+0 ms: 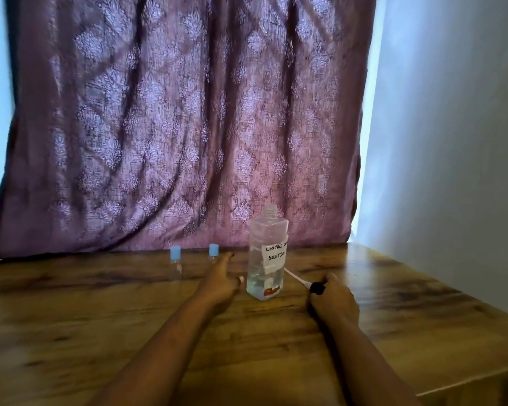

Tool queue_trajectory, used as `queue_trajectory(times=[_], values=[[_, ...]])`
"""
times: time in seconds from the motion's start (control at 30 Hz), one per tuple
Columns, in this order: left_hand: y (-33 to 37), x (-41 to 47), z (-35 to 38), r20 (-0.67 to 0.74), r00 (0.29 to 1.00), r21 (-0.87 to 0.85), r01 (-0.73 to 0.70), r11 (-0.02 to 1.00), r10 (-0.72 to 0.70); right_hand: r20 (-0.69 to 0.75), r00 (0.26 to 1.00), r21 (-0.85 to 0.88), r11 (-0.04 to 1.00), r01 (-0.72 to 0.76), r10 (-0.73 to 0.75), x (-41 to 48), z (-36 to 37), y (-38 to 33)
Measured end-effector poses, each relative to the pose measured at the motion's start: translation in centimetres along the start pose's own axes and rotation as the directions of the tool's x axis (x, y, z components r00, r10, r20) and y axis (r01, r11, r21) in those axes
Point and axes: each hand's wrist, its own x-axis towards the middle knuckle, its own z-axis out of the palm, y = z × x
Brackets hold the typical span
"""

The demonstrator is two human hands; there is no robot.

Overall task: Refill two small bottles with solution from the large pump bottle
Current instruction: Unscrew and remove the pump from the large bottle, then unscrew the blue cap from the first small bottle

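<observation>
The large clear bottle (267, 256) stands upright on the wooden table (100, 312), its neck uncapped, about a third full, with a handwritten white label. Its black pump head with a white tube (305, 284) lies on the table to the right, and my right hand (333, 298) is closed over the black head. Two small clear bottles with blue caps stand to the left: one (175, 260) farther left, the other (213, 253) just beyond my left hand (220, 281). That hand reaches forward with fingers apart, holding nothing, its fingertips near the second small bottle.
A purple patterned curtain (173, 127) hangs right behind the table's far edge. A white wall (452, 142) runs along the right side. The table's right edge (467, 382) falls off at the lower right.
</observation>
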Motion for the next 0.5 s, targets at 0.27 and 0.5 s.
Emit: queue_trajectory(times=[0.27,0.5], values=[[-2.4,0.2,-6.1,-0.231,0.970,0.006,0.082,0.997,-0.079,-0.642,0.696,0.129,0.850,0.511,-0.321,-3.7,-2.4,-7.4],[-3.9,0.5,-7.0,-0.264,0.963,0.093,0.084,0.992,-0.057,-0.318,0.748,0.384,0.642,0.663,-0.582,-5.9,3.3,-16.2]])
